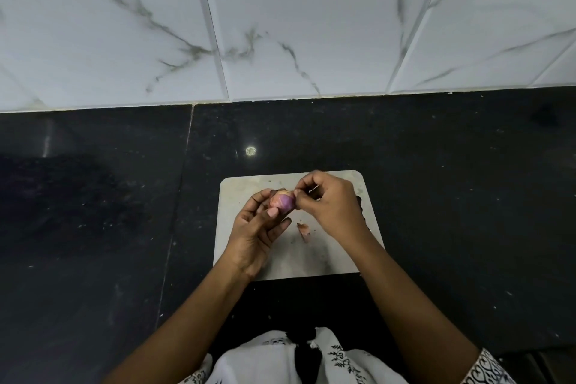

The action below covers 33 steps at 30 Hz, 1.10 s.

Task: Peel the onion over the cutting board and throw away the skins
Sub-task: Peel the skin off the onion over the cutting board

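A: Nearest the lens: white garment with black print [274, 358], below both forearms. Hands?

B: Left hand [255, 237], palm up, fingers curled around a small red onion [283, 201], thumb pressed on its near side. Onion is partly bared: purple flesh on the side toward the right hand, orange-pink skin on the side toward the left fingers.

A: Right hand?

B: Right hand [330, 203] just beside the onion, thumb and forefinger pinched together on a bit of skin at the onion's end. Whether that bit is already loose, cannot tell.

A: Where is the onion held?

B: Aloft between both hands, above the far half of a pale grey cutting board [327, 259], not touching it.

A: Beneath the hands?

B: One curled scrap of onion skin [303, 229] lies on the board, just under the right wrist, between the two hands.

A: Further out?

B: Black speckled stone countertop [93, 227] all round the board; white marbled wall tiles [280, 25] beyond the hands.
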### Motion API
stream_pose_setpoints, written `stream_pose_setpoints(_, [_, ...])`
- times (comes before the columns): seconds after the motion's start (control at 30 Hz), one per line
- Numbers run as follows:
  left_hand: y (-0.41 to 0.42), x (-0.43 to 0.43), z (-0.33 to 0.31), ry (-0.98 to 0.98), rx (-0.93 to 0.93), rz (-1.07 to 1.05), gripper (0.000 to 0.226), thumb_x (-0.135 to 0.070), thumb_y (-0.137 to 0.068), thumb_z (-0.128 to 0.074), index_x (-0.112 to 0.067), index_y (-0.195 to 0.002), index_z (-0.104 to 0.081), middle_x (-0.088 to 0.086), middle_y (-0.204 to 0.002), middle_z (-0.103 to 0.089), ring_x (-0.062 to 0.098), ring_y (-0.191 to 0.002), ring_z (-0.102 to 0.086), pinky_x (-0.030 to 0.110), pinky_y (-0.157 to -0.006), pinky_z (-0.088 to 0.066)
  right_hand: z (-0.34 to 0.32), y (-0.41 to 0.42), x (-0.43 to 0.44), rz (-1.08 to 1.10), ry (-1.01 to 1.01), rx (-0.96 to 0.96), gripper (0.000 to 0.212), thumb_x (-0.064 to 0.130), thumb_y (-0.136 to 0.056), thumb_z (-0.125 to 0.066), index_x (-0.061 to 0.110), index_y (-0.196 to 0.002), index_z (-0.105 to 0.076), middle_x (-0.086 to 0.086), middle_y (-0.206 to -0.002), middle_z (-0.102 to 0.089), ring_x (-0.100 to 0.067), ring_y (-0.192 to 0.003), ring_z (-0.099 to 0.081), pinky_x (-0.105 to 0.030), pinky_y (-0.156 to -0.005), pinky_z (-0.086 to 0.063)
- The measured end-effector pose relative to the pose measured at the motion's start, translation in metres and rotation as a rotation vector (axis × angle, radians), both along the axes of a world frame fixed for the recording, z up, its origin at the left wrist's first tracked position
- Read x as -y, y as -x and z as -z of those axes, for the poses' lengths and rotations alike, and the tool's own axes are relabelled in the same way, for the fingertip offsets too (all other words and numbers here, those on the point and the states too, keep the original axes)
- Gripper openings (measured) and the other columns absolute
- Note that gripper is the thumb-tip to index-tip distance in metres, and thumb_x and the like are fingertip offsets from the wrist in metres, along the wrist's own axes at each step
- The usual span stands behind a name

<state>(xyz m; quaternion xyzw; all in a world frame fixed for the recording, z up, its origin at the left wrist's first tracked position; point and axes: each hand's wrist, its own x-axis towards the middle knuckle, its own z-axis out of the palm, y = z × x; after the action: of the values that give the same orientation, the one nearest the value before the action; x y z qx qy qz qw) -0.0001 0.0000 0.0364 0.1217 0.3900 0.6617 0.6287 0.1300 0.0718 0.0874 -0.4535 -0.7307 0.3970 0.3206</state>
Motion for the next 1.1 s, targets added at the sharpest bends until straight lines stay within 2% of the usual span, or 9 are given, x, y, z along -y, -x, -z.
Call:
stream_pose_setpoints(0.13, [0.0, 0.0, -0.001, -0.02, 0.03, -0.015, 0.082, -0.028, -0.029, -0.095, -0.014, -0.102, -0.061, 0.006, -0.101, -0.072, 0.019, -0.088, -0.071, 0.024, -0.063, -0.058, 0.001, 0.002, 0.0, -0.004, 0.183, -0.102, 0.008, 0.008, -0.082, -0.066, 0.015, -0.078, -0.065, 0.001, -0.073, -0.067, -0.01, -0.069, -0.068, -0.026, -0.065, -0.058])
stream_pose_setpoints(0.23, [0.002, 0.0, -0.002, -0.052, 0.038, -0.016, 0.083, -0.026, -0.029, -0.096, -0.013, -0.102, -0.059, 0.004, -0.102, -0.073, 0.017, -0.088, -0.071, 0.024, -0.065, -0.058, -0.003, 0.003, 0.002, 0.011, 0.415, -0.265, 0.005, 0.007, -0.086, -0.06, 0.008, -0.084, -0.064, -0.008, -0.081, -0.068, -0.017, -0.072, -0.07, -0.027, -0.065, -0.058])
stream_pose_setpoints(0.33, [0.005, 0.001, 0.001, -0.071, 0.042, -0.017, 0.078, -0.023, -0.03, -0.096, -0.013, -0.099, -0.061, 0.004, -0.102, -0.072, 0.017, -0.088, -0.071, 0.025, -0.065, -0.058, -0.006, -0.001, 0.006, -0.036, 0.542, -0.309, 0.015, 0.018, -0.088, -0.06, 0.009, -0.1, -0.064, -0.003, -0.092, -0.068, -0.014, -0.078, -0.07, -0.031, -0.065, -0.059])
stream_pose_setpoints(0.43, [0.007, 0.003, 0.004, -0.074, 0.041, -0.007, 0.071, -0.019, -0.033, -0.096, -0.013, -0.096, -0.065, 0.007, -0.101, -0.072, 0.018, -0.087, -0.071, 0.026, -0.066, -0.058, -0.005, -0.002, 0.009, -0.114, 0.309, -0.111, 0.026, 0.03, -0.077, -0.071, 0.026, -0.102, -0.065, 0.01, -0.098, -0.063, -0.009, -0.085, -0.065, -0.032, -0.066, -0.06])
stream_pose_setpoints(0.53, [0.006, 0.004, 0.003, -0.074, 0.035, 0.006, 0.069, -0.023, -0.035, -0.096, -0.013, -0.097, -0.064, 0.008, -0.097, -0.072, 0.019, -0.085, -0.071, 0.026, -0.068, -0.058, -0.005, 0.001, 0.009, -0.111, 0.1, -0.055, 0.013, 0.023, -0.075, -0.074, 0.025, -0.086, -0.068, 0.017, -0.085, -0.064, -0.003, -0.08, -0.062, -0.025, -0.066, -0.057])
stream_pose_setpoints(0.63, [0.006, 0.003, 0.0, -0.064, 0.011, 0.027, 0.07, -0.028, -0.035, -0.096, -0.013, -0.096, -0.064, 0.007, -0.092, -0.072, 0.017, -0.081, -0.071, 0.025, -0.067, -0.058, -0.004, 0.002, 0.008, -0.122, 0.175, -0.033, 0.009, 0.014, -0.077, -0.073, 0.021, -0.083, -0.07, 0.012, -0.078, -0.067, -0.006, -0.076, -0.064, -0.029, -0.072, -0.058])
stream_pose_setpoints(0.73, [0.007, 0.002, -0.001, -0.056, -0.007, 0.019, 0.068, -0.027, -0.034, -0.097, -0.012, -0.093, -0.067, 0.008, -0.09, -0.072, 0.016, -0.08, -0.071, 0.023, -0.067, -0.057, -0.002, 0.004, 0.009, -0.127, 0.133, 0.011, 0.006, 0.015, -0.08, -0.071, 0.018, -0.084, -0.069, 0.008, -0.078, -0.067, -0.009, -0.076, -0.065, -0.026, -0.074, -0.057])
stream_pose_setpoints(1.0, [0.002, 0.006, -0.001, -0.09, 0.098, 0.023, 0.085, -0.026, -0.035, -0.097, -0.01, -0.11, -0.061, 0.01, -0.106, -0.071, 0.019, -0.091, -0.071, 0.023, -0.067, -0.058, 0.003, 0.002, 0.0, -0.01, 0.273, -0.193, 0.007, 0.006, -0.083, -0.065, 0.013, -0.083, -0.064, 0.001, -0.079, -0.065, -0.012, -0.073, -0.068, -0.023, -0.065, -0.058])
stream_pose_setpoints(1.1, [0.001, 0.006, 0.0, -0.108, 0.152, 0.042, 0.077, -0.027, -0.036, -0.096, -0.012, -0.107, -0.071, 0.009, -0.108, -0.071, 0.019, -0.094, -0.07, 0.024, -0.068, -0.059, 0.007, 0.001, -0.002, 0.039, 0.238, -0.193, 0.006, 0.006, -0.084, -0.064, 0.012, -0.083, -0.063, 0.001, -0.078, -0.066, -0.01, -0.069, -0.069, -0.021, -0.063, -0.057])
